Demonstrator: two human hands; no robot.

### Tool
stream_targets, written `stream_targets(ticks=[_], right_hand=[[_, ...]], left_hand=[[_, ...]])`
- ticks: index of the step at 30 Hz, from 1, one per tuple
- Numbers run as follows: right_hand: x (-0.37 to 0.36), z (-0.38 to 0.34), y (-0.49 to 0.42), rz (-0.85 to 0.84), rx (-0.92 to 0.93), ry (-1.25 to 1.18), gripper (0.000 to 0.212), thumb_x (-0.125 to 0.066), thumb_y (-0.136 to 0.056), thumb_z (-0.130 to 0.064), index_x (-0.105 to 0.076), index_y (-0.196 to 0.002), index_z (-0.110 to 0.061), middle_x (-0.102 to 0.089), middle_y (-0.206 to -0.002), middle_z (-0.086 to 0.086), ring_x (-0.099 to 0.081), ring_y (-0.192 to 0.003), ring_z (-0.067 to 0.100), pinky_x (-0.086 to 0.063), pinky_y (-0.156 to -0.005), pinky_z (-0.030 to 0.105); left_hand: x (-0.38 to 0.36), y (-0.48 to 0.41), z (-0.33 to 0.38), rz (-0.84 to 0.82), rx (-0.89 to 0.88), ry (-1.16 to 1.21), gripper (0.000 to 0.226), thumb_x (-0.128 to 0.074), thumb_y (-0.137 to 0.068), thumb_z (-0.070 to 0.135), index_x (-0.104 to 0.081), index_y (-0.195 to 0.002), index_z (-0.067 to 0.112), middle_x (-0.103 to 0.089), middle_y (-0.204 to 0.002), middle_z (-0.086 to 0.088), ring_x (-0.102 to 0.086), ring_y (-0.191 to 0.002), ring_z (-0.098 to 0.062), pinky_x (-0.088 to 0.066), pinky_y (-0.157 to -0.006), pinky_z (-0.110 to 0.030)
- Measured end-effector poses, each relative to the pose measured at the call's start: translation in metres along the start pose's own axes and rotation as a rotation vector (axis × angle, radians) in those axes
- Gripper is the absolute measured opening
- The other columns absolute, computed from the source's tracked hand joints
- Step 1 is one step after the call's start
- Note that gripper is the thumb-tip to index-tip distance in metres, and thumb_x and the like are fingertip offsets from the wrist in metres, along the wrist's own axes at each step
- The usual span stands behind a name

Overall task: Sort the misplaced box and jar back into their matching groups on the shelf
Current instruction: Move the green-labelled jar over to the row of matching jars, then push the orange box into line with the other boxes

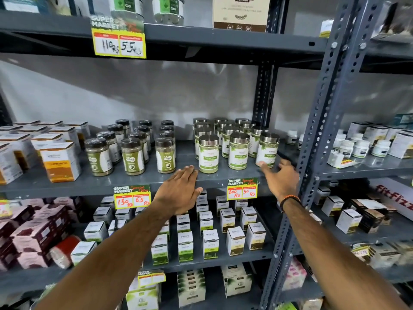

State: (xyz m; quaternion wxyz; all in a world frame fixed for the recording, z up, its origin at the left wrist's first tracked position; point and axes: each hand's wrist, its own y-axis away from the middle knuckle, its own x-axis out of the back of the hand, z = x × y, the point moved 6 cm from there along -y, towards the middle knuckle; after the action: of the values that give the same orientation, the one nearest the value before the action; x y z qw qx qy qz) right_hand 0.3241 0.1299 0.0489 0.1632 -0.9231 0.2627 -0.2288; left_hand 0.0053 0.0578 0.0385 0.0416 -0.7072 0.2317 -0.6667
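Note:
On the middle shelf (pixel 67 185) stand orange-and-white turmeric boxes (pixel 60 161) at the left, dark-lidded jars of green powder (pixel 133 156) in the middle, and silver-lidded moringa jars (pixel 208 154) at the right. My left hand (pixel 180 190) is flat and empty, fingertips at the shelf edge just left of the front moringa jar. My right hand (pixel 281 177) is open, its fingers touching the base of the rightmost front moringa jar (pixel 267 151). Neither hand holds anything.
A grey perforated upright (pixel 321 139) stands just right of my right hand. Price tags (pixel 242 189) hang on the shelf edge. The shelf below holds small white boxes (pixel 210 243) and maroon boxes (pixel 33 231). White bottles (pixel 361 148) sit on the neighbouring rack.

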Motion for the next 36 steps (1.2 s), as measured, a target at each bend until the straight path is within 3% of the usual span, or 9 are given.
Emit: stream_targets(ticks=[2, 4, 9, 12, 17, 23, 27, 32, 36], right_hand=[[0.010, -0.008, 0.022, 0.056, 0.089, -0.063, 0.065, -0.077, -0.093, -0.046, -0.061, -0.140, -0.005, -0.071, -0.136, 0.012, -0.071, -0.117, 0.025, -0.052, -0.091, 0.029], [0.013, -0.018, 0.043, 0.075, 0.150, -0.139, 0.051, -0.075, -0.097, -0.040, -0.064, -0.133, -0.006, -0.073, -0.129, 0.011, -0.073, -0.111, 0.027, -0.057, -0.088, 0.033], [-0.017, -0.076, 0.109, -0.032, 0.274, -0.306, 0.031, -0.077, -0.095, -0.028, -0.069, -0.119, -0.010, -0.075, -0.106, 0.001, -0.074, -0.091, 0.008, -0.052, -0.071, 0.004], [-0.056, -0.123, 0.162, -0.166, 0.364, -0.364, 0.020, -0.076, -0.096, -0.027, -0.067, -0.113, -0.024, -0.072, -0.101, -0.014, -0.069, -0.085, -0.014, -0.052, -0.068, 0.003], [-0.142, -0.204, 0.243, -0.334, 0.476, -0.421, 0.016, -0.075, -0.095, -0.027, -0.067, -0.109, -0.029, -0.073, -0.102, -0.014, -0.070, -0.088, -0.007, -0.055, -0.068, 0.009], [-0.261, -0.278, 0.318, -0.388, 0.439, -0.422, 0.025, -0.077, -0.094, -0.023, -0.068, -0.116, -0.016, -0.074, -0.109, 0.003, -0.069, -0.085, -0.008, -0.049, -0.066, 0.003], [-0.304, -0.299, 0.345, -0.305, 0.374, -0.357, 0.042, -0.079, -0.094, -0.022, -0.064, -0.130, -0.007, -0.069, -0.126, 0.009, -0.070, -0.103, 0.021, -0.062, -0.084, 0.032], [-0.327, -0.305, 0.364, -0.187, 0.357, -0.184, 0.059, -0.082, -0.092, -0.024, -0.056, -0.140, -0.001, -0.060, -0.137, 0.017, -0.064, -0.115, 0.032, -0.057, -0.094, 0.048], [-0.334, -0.306, 0.363, -0.129, 0.341, -0.108, 0.068, -0.083, -0.090, -0.028, -0.051, -0.145, -0.003, -0.057, -0.140, 0.017, -0.060, -0.124, 0.034, -0.054, -0.102, 0.049]], left_hand=[[0.012, 0.024, 0.003, 0.041, -0.044, -0.008, 0.072, -0.022, -0.103, 0.054, -0.020, -0.159, 0.008, -0.019, -0.168, -0.012, -0.016, -0.154, -0.026, -0.008, -0.124, -0.037], [0.023, 0.050, 0.000, 0.087, -0.054, -0.013, 0.072, -0.021, -0.103, 0.056, -0.023, -0.159, 0.011, -0.023, -0.167, -0.010, -0.019, -0.154, -0.025, -0.007, -0.122, -0.035], [0.054, 0.130, -0.055, 0.138, 0.031, -0.023, 0.067, -0.028, -0.102, 0.053, -0.033, -0.155, 0.013, -0.038, -0.161, -0.010, -0.032, -0.149, -0.027, -0.016, -0.123, -0.039], [0.073, 0.190, -0.114, 0.191, 0.115, -0.035, 0.059, -0.034, -0.101, 0.050, -0.039, -0.149, 0.017, -0.050, -0.152, -0.010, -0.041, -0.142, -0.026, -0.031, -0.119, -0.042], [0.104, 0.280, -0.236, 0.258, 0.326, -0.056, 0.050, -0.039, -0.097, 0.047, -0.049, -0.135, 0.016, -0.058, -0.135, -0.010, -0.052, -0.128, -0.030, -0.049, -0.099, -0.047], [0.122, 0.348, -0.387, 0.239, 0.526, -0.055, 0.053, -0.042, -0.094, 0.052, -0.051, -0.129, 0.013, -0.062, -0.119, -0.014, -0.058, -0.113, -0.039, -0.052, -0.084, -0.052], [0.119, 0.351, -0.465, 0.184, 0.526, -0.023, 0.056, -0.052, -0.096, 0.052, -0.048, -0.133, 0.010, -0.059, -0.129, -0.016, -0.057, -0.118, -0.040, -0.053, -0.085, -0.052], [0.097, 0.333, -0.524, 0.128, 0.523, 0.038, 0.070, -0.052, -0.095, 0.058, -0.041, -0.142, 0.006, -0.053, -0.142, -0.019, -0.053, -0.127, -0.039, -0.052, -0.090, -0.053], [0.073, 0.320, -0.538, 0.118, 0.482, 0.017, 0.068, -0.045, -0.094, 0.064, -0.047, -0.132, 0.007, -0.060, -0.129, -0.019, -0.060, -0.117, -0.041, -0.053, -0.085, -0.053]])
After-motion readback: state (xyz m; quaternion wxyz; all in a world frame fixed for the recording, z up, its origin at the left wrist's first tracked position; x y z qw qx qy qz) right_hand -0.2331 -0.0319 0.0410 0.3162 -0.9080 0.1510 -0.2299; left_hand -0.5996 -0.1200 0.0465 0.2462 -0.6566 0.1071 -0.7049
